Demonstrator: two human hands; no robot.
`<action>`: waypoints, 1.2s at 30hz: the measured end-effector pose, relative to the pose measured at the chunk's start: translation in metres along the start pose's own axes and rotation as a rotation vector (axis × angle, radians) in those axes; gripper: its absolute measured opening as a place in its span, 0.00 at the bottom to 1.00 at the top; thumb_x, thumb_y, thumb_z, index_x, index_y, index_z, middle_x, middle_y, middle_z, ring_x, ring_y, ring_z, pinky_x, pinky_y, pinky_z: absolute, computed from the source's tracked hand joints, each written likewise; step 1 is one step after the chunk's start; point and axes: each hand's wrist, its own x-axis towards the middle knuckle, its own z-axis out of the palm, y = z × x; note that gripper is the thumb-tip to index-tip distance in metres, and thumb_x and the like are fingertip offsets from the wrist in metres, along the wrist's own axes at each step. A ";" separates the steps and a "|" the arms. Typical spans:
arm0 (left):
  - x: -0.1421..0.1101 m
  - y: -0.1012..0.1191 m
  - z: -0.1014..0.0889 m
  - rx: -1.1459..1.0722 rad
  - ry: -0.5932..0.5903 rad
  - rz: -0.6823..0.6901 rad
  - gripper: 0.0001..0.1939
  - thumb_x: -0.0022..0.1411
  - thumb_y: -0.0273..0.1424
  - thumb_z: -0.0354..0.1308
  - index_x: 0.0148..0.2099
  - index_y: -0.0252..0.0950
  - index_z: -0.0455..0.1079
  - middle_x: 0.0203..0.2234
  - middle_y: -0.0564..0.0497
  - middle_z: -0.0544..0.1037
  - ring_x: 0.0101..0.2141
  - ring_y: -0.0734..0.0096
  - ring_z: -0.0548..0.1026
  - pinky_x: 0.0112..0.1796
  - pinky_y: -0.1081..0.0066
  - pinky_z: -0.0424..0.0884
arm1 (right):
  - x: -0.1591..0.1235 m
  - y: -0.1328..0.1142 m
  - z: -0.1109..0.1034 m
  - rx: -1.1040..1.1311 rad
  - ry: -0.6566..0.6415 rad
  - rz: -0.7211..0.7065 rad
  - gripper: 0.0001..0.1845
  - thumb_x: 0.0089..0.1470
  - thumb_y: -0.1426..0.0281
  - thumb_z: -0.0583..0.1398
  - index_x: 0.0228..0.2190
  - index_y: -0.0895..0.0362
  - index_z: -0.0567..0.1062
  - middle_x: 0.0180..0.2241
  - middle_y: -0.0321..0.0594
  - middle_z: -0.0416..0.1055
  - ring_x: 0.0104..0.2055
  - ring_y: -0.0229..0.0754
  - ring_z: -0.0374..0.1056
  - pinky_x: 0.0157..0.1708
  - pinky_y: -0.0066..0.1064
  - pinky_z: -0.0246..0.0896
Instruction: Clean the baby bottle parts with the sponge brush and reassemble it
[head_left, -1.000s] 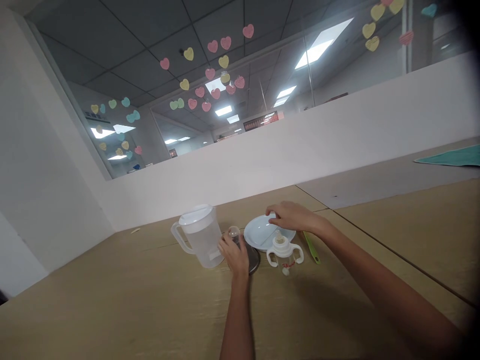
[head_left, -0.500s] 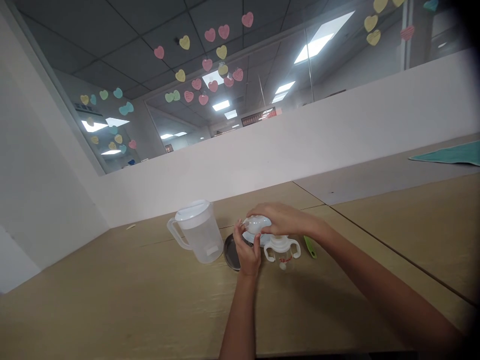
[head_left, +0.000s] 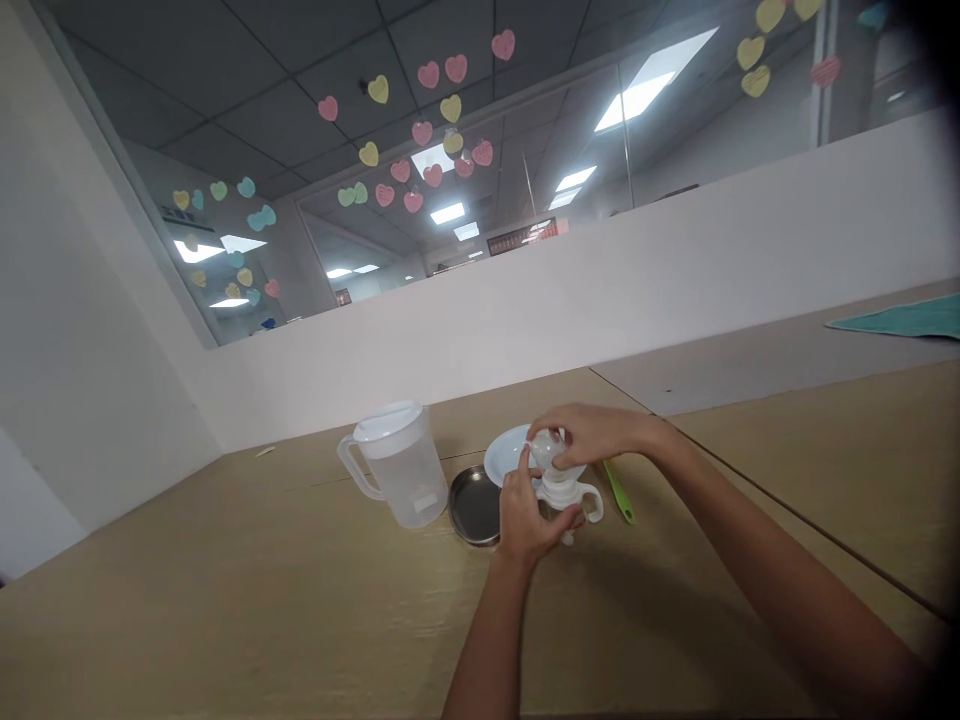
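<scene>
A baby bottle [head_left: 561, 492] with a white collar and two white side handles stands on the table in front of me. My left hand [head_left: 527, 515] is closed around its left side, the thumb across the front, and hides much of the clear body. Just over the bottle's top, my right hand [head_left: 592, 437] grips a clear domed bottle cap [head_left: 547, 449] from above. My left index finger reaches up to the cap's edge. Whether the cap touches the collar, I cannot tell. Behind them lies a white plate [head_left: 504, 456], partly covered by my hands.
To the left stands a translucent lidded pitcher [head_left: 405, 475]. A round dark metal pan [head_left: 474, 507] sits between it and my left hand. Right of the bottle lies a green handle [head_left: 619, 495]. A teal cloth [head_left: 907, 318] is at far right, near the white wall [head_left: 420, 350].
Both hands have moved right with the cap, from over the plate to above the bottle. My left hand has gone from the cap to the bottle, uncovering more of the pan and plate.
</scene>
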 end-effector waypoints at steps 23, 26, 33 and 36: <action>-0.006 0.005 0.008 -0.077 0.038 -0.100 0.48 0.46 0.47 0.63 0.63 0.35 0.46 0.40 0.45 0.74 0.42 0.58 0.72 0.44 0.59 0.69 | 0.014 0.006 0.018 -0.020 -0.241 0.050 0.27 0.33 0.80 0.56 0.39 0.51 0.73 0.32 0.38 0.72 0.31 0.43 0.66 0.26 0.27 0.55; -0.006 0.004 0.008 -0.066 0.036 -0.096 0.49 0.44 0.48 0.63 0.62 0.34 0.47 0.39 0.46 0.74 0.41 0.58 0.72 0.44 0.58 0.69 | 0.015 0.006 0.019 -0.040 -0.227 0.028 0.25 0.35 0.80 0.56 0.38 0.52 0.72 0.32 0.37 0.72 0.32 0.43 0.66 0.27 0.27 0.55; -0.006 0.000 0.010 -0.059 0.060 -0.071 0.49 0.45 0.47 0.63 0.62 0.33 0.46 0.42 0.43 0.73 0.43 0.57 0.73 0.44 0.58 0.70 | 0.019 0.007 0.019 -0.030 -0.212 -0.075 0.16 0.39 0.78 0.58 0.34 0.55 0.73 0.32 0.36 0.72 0.33 0.40 0.66 0.29 0.25 0.56; -0.005 -0.001 0.011 -0.066 0.056 -0.043 0.47 0.45 0.46 0.63 0.62 0.32 0.47 0.42 0.42 0.74 0.43 0.57 0.73 0.44 0.58 0.70 | 0.020 0.010 0.019 0.002 -0.231 -0.083 0.18 0.38 0.79 0.57 0.35 0.56 0.74 0.33 0.36 0.72 0.34 0.40 0.66 0.31 0.25 0.57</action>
